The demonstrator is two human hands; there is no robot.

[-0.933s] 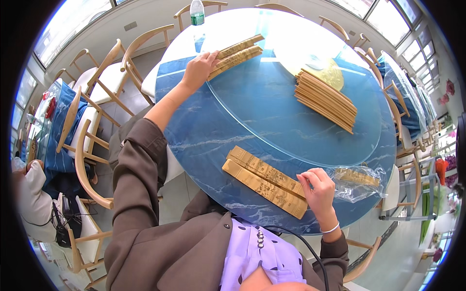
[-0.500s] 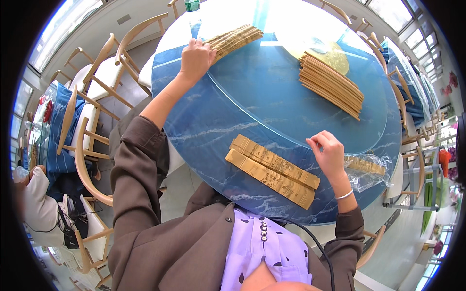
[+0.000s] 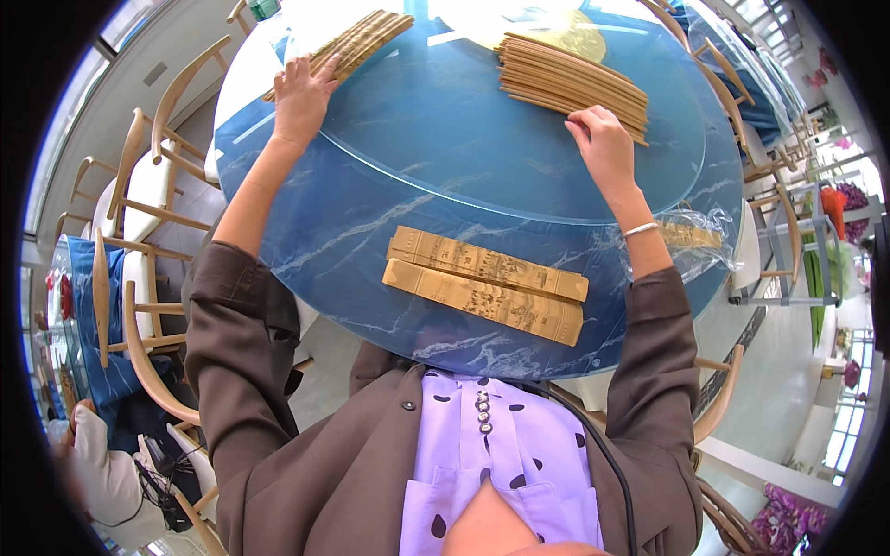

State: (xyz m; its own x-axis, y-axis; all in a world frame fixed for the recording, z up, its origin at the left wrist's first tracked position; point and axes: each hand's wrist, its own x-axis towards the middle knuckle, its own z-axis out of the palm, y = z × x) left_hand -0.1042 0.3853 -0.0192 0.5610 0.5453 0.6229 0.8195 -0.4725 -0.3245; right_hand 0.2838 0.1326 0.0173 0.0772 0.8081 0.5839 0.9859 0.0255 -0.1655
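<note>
Presently, left hand: fingers parted, touching patterned gold strips; cannot tell if gripping.
Right hand: thumb and fingertips nearly together at the sticks; hold unclear.
Sticks: slim, tan, side by side on the tabletop's glass disc.

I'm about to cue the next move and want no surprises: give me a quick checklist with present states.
1. Left hand on the far gold strips: ok.
2. Right hand at the near edge of the brown sticks: ok.
3. Right hand gripping a stick: cannot tell.
4. Front gold strips lying side by side: ok.
5. Right forearm off the clear plastic bag: cannot tell; they overlap in view.
</note>
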